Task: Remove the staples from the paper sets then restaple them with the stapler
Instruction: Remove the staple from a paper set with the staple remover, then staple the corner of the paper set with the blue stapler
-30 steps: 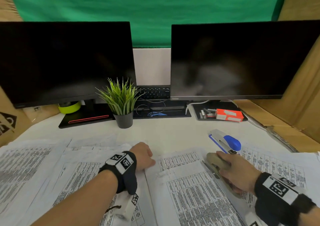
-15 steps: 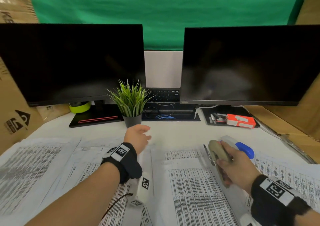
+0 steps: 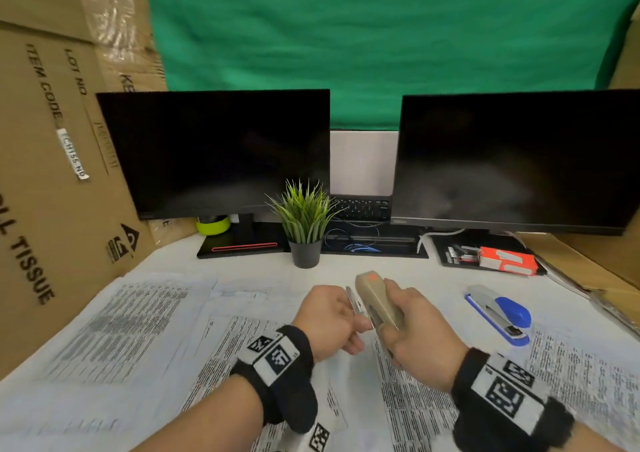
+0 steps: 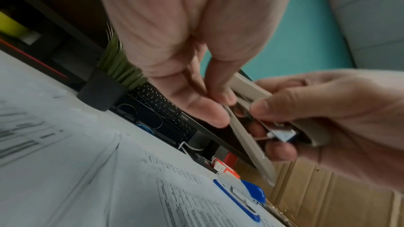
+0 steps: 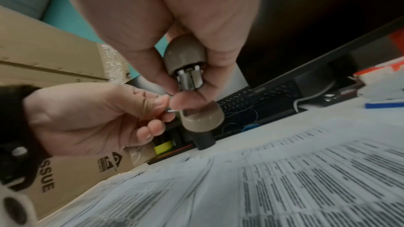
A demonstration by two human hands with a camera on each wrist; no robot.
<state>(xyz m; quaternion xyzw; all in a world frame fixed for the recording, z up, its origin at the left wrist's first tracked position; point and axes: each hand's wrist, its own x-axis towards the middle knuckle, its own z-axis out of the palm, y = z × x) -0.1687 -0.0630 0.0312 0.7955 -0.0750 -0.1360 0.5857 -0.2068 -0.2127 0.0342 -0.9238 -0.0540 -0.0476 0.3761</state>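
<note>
While your right hand [image 3: 420, 330] grips the beige stapler [image 3: 377, 304] in the air above the paper sets [image 3: 214, 344], fingers curled round its body, your left hand [image 3: 329, 320] pinches something thin and metallic at its open mouth; whether that is a loose staple, you cannot tell. Judging by this, you're mid-task: tending the tool, not fastening. Printed sheets lie spread across the desk, their corners unreadable. A blue stapler [image 3: 500, 314] rests idle to the right. Restapling looks largely ahead.
</note>
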